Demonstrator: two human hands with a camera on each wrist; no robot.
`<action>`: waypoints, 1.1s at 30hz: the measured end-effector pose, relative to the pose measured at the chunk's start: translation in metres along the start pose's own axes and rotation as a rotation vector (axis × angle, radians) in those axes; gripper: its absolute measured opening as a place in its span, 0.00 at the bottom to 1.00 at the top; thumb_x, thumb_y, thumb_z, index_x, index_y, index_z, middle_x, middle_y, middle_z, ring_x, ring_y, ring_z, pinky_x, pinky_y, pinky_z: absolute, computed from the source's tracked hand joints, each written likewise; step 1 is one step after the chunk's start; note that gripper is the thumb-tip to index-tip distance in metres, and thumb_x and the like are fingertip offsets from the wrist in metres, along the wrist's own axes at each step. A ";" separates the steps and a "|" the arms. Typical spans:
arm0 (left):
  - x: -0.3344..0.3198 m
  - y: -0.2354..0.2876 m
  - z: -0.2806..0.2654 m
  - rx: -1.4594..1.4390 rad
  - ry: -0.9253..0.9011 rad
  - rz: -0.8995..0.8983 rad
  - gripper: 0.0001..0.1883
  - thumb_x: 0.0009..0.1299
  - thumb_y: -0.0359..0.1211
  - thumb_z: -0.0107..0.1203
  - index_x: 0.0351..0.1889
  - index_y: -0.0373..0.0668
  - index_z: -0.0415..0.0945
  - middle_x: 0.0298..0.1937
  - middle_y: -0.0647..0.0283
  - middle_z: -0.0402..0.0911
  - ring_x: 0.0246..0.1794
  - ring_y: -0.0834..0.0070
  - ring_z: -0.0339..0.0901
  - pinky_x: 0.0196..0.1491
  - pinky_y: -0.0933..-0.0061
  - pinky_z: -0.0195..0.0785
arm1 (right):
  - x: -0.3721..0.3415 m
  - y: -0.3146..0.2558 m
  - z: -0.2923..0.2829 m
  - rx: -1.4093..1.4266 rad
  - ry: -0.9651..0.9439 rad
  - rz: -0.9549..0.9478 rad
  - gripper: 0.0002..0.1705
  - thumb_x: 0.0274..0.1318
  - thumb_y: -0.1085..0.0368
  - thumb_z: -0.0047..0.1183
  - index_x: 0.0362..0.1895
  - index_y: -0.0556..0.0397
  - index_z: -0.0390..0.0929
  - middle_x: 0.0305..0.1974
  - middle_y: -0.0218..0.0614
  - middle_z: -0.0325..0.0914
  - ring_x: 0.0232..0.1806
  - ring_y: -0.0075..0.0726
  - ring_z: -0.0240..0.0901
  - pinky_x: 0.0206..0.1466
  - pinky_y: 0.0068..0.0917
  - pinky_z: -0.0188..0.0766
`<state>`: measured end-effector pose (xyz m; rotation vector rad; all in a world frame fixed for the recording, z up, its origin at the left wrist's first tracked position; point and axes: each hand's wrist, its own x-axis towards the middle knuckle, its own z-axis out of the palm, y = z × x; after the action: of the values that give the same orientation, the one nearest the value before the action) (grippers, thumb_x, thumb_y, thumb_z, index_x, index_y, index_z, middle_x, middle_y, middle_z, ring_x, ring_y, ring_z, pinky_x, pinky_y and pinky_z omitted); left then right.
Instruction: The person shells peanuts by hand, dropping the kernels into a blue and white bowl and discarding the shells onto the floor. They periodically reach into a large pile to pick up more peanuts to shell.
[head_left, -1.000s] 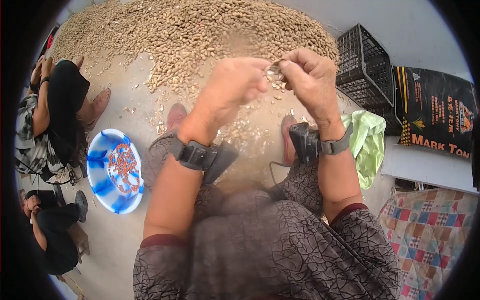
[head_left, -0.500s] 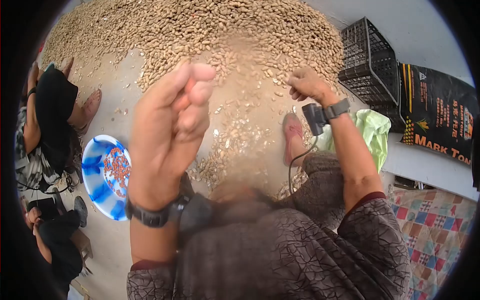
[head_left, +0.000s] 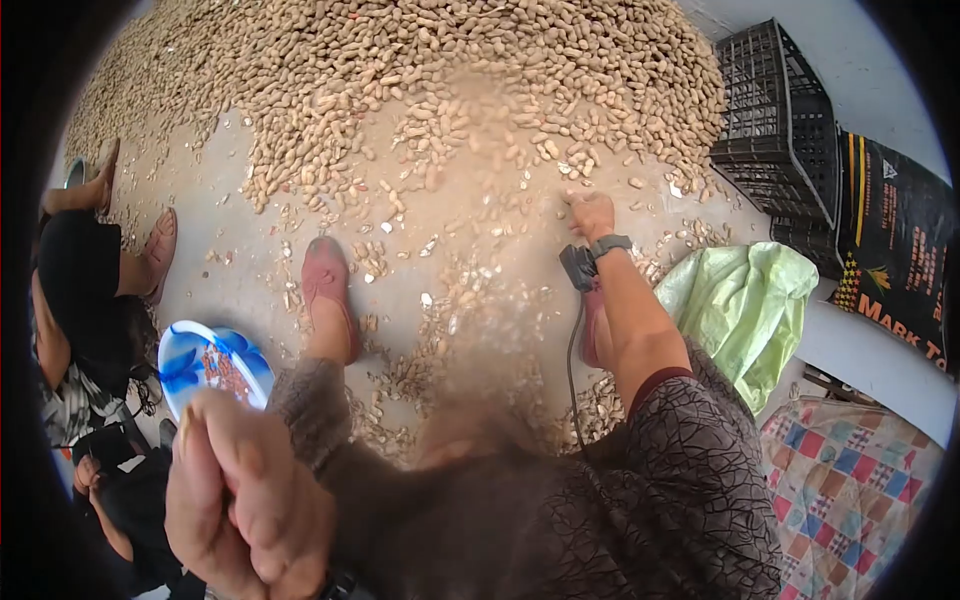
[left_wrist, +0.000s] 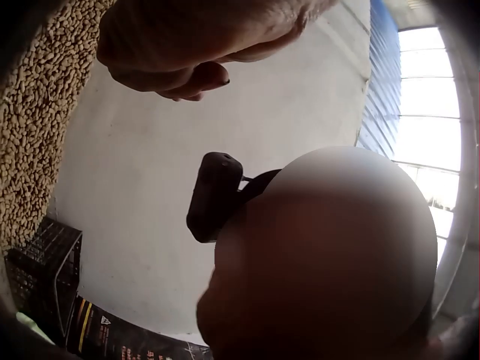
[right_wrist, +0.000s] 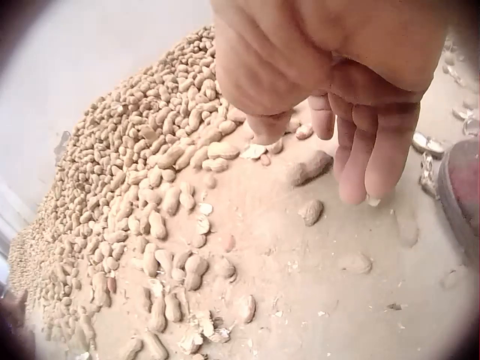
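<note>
Now the curled left hand (head_left: 247, 495), contents hidden, has neared the blue-and-white plastic basin (head_left: 182, 372); joint work seems paused, the loosely extended right hand (head_left: 591, 213) looking empty.

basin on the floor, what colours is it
The basin is white with blue patches; it shows best in the head view.

Large orange capitals (head_left: 905, 333) on the black bag (head_left: 900, 230) read "MARK TO", cut off by the dark edge of the head view. Above them stand smaller orange characters, too small to read, and a white triangle sign (head_left: 888, 169).
</note>
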<state>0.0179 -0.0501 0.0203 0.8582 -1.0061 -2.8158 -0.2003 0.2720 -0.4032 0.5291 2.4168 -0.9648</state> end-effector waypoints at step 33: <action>-0.003 0.003 -0.018 0.111 0.068 -0.019 0.11 0.75 0.32 0.33 0.32 0.36 0.58 0.14 0.63 0.62 0.02 0.84 0.50 0.04 0.84 0.45 | -0.014 -0.097 0.111 -0.244 0.332 -0.505 0.17 0.48 0.56 0.53 0.27 0.60 0.76 0.26 0.51 0.76 0.33 0.57 0.74 0.38 0.42 0.69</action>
<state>0.0294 -0.0623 0.0121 0.9726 -1.1599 -2.7472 -0.2068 0.1242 -0.4145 -0.0217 2.9985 -0.7957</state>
